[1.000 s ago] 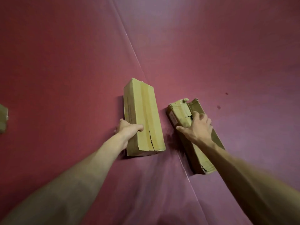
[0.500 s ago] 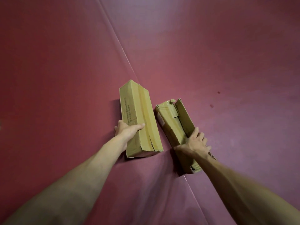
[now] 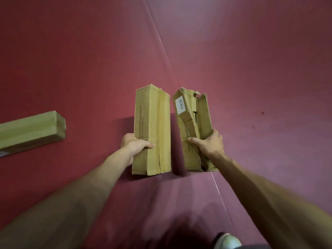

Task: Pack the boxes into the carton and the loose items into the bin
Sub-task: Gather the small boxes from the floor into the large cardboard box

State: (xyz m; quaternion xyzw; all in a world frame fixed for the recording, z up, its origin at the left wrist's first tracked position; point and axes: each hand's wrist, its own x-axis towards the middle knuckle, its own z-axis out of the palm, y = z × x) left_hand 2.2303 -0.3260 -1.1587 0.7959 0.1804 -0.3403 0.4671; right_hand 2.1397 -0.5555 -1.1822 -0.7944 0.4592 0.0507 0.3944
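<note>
2 hands each clasp a long box near its close end: the left hand (image 3: 136,143) wraps the sealed box (image 3: 152,123), the right hand (image 3: 209,144) the torn box (image 3: 188,121). 0.5 s ago the torn box slanted; now both run parallel, just apart, long axes pointing away from the person, over the red floor (image 3: 89,60). A 3rd box (image 3: 30,132) has come into view at left.
</note>
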